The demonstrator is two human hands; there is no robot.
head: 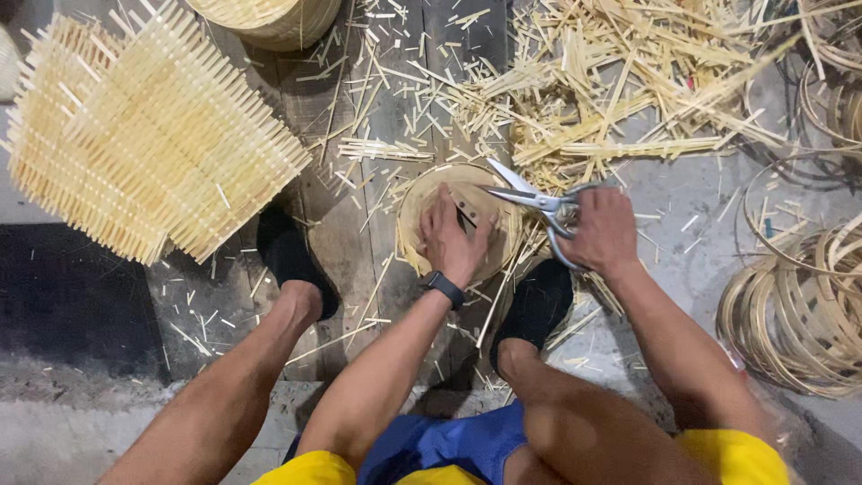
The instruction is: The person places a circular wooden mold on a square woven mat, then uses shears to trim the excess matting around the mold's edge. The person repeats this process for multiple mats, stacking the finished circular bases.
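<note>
The left hand [453, 235] presses flat, fingers spread, inside a round pale woven bamboo basket [415, 211] between the feet, steadying it on the plank floor [346, 238]; the right hand [603, 232] grips large steel shears [530, 196], blades parted over the rim to trim protruding strips

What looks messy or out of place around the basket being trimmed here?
Cut bamboo slivers lie scattered across the wooden boards and floor, heaped thickest at the offcut pile. Otherwise things look orderly: the left hand steadies the round basket while the right hand works open shears at its rim.
</note>
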